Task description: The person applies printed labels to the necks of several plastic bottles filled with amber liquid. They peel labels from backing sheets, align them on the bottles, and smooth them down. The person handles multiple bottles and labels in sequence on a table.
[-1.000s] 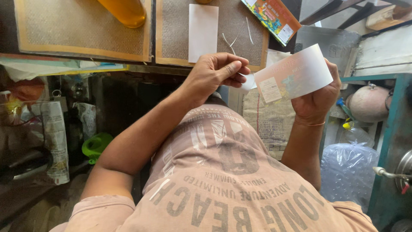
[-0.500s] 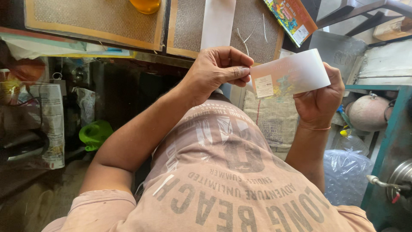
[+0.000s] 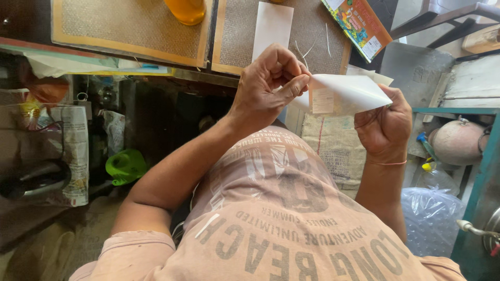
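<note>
I hold a white paper packet (image 3: 350,93) with a small pale label up in front of my chest. My left hand (image 3: 271,86) pinches its left edge between thumb and fingers. My right hand (image 3: 385,125) supports the packet from below and behind on its right side; a thin band circles that wrist. Just beyond my left hand a white paper strip (image 3: 273,23) lies on a woven mat (image 3: 312,36) on the tabletop.
A second woven mat (image 3: 120,26) carries an orange container (image 3: 186,10) at the top edge. A colourful booklet (image 3: 358,23) lies at the table's right corner. Below are a green plastic item (image 3: 125,165), newspaper (image 3: 70,156), a sack (image 3: 333,151), a clear plastic bag (image 3: 429,218) and a teal frame (image 3: 482,171).
The packet has gone from a rolled, tube-like shape to a flatter, pointed fold. Both hands have shifted slightly lower and my view has drifted up and left.
</note>
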